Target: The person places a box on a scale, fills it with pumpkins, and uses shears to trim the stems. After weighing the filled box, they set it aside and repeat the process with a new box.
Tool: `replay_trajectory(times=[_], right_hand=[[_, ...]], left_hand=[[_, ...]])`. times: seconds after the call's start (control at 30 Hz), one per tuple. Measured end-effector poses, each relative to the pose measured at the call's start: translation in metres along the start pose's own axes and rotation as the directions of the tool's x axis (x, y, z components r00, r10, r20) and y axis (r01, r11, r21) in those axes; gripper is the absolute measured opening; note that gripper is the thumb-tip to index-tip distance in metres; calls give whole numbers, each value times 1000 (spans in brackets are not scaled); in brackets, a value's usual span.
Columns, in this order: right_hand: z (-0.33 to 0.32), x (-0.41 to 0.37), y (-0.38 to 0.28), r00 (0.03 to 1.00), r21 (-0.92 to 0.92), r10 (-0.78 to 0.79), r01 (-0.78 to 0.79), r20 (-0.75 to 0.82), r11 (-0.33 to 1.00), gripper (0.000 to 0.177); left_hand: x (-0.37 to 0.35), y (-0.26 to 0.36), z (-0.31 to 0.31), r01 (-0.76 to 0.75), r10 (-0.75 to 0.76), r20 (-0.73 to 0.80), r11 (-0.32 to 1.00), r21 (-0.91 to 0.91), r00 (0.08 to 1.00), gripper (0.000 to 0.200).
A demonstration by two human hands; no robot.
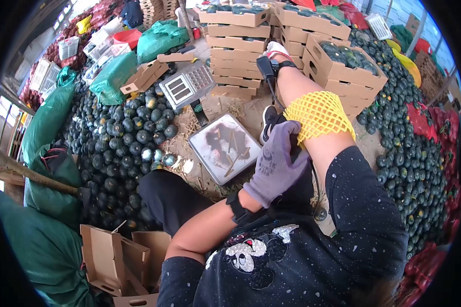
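Observation:
My left hand (277, 165), in a grey-purple glove, has its fingers closed on the edge of a yellow foam net sleeve (320, 116). That netting is wrapped around my right forearm. My right hand (276, 50) reaches far forward beside the stacked cartons, in a white and red glove. A black device (267, 67) at the wrist partly covers it, and its fingers are too small to make out. Below my hands stands a weighing scale with a dirty metal platform (225, 148), bits of straw on it, and a grey display head (187, 84).
Dark green squashes (123, 133) lie heaped on the left, with another heap (410, 158) on the right. Stacks of cardboard cartons (235, 56) stand ahead, some squash-filled. Folded cardboard boxes (105, 261) sit at lower left, near green sacks (30, 250).

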State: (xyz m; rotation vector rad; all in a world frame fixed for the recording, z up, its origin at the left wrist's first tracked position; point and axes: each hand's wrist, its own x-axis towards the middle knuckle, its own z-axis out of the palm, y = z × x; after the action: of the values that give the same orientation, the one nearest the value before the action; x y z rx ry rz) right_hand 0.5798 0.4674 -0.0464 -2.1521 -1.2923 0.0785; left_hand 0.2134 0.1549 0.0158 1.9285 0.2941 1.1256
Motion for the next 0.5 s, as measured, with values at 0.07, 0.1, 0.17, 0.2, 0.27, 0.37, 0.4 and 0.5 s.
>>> replay_trajectory(times=[0.07, 0.1, 0.17, 0.2, 0.27, 0.37, 0.4, 0.5], right_hand=[[-43, -66, -38, 994, -125, -112, 112, 7, 986, 30], [-45, -65, -47, 999, -15, -22, 22, 34, 1000, 30], [0, 2, 26, 999, 195, 34, -36, 14, 980, 31], [47, 60, 89, 999, 295, 5, 9, -46, 955, 32], [-7, -18, 38, 996, -25, -90, 90, 0, 996, 29], [5, -65, -9, 904, 543, 425, -382, 50, 748, 37], [-15, -106, -39, 980, 13, 176, -176, -91, 984, 41], [24, -98, -23, 999, 168, -22, 27, -29, 985, 43]], left_hand=[[6, -14, 2, 147, -139, 63, 976, -160, 988, 29], [3, -23, 5, 205, -182, 105, 937, -282, 978, 16], [7, 4, -21, 626, -313, 558, 547, -556, 769, 11], [4, 4, -22, 624, -176, 636, 502, -598, 751, 11], [4, 22, -18, 270, 117, 514, 741, -615, 850, 18], [29, 54, -23, 166, -8, 282, 823, -542, 959, 17], [38, 56, -21, 211, -79, 252, 804, -557, 965, 16], [25, 56, 2, -135, 293, 336, 896, -422, 895, 15]])
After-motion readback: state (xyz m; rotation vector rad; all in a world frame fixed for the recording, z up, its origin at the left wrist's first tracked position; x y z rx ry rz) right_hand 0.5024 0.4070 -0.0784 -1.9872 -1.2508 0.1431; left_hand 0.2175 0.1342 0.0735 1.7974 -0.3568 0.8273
